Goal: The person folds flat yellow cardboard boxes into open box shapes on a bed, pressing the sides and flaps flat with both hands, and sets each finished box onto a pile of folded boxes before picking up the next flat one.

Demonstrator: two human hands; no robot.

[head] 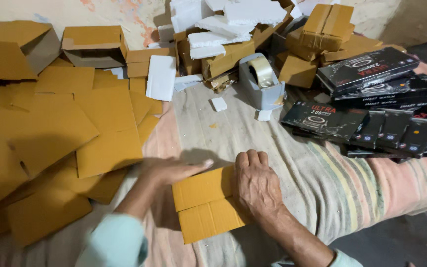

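- Far left, a wide heap of flat cardboard blanks (50,133) lies spread over the bedding, none of them folded; by the look of it, this is the stock not yet worked.
- Behind that heap, against the far wall, a few made-up open cartons (92,45) stand with their flaps up, so some boxes are already formed.
- Near the middle, the left hand (171,170) lies flat, fingers stretched out, its fingertips touching the left edge of the small cardboard box (206,202); its grip is released, pressing and not clasping.
- That small cardboard box sits on the striped cloth (322,183) right in front of the person, flat or nearly so, with a crease across its middle; I judge it half folded at most, not closed or taped.
- The right hand (255,185) rests on the box's right end, fingers curled over the far edge; the grip is clenched onto the cardboard.
- Farther back in the middle, a tape dispenser (260,81) stands untouched, with white foam pieces (228,24) piled in and around brown cartons behind it.
- At the far right, a stack of black retail boxes (371,106) lies well apart from the hands; as far as I can see, none is inside a carton, so the packing seems mostly ahead.
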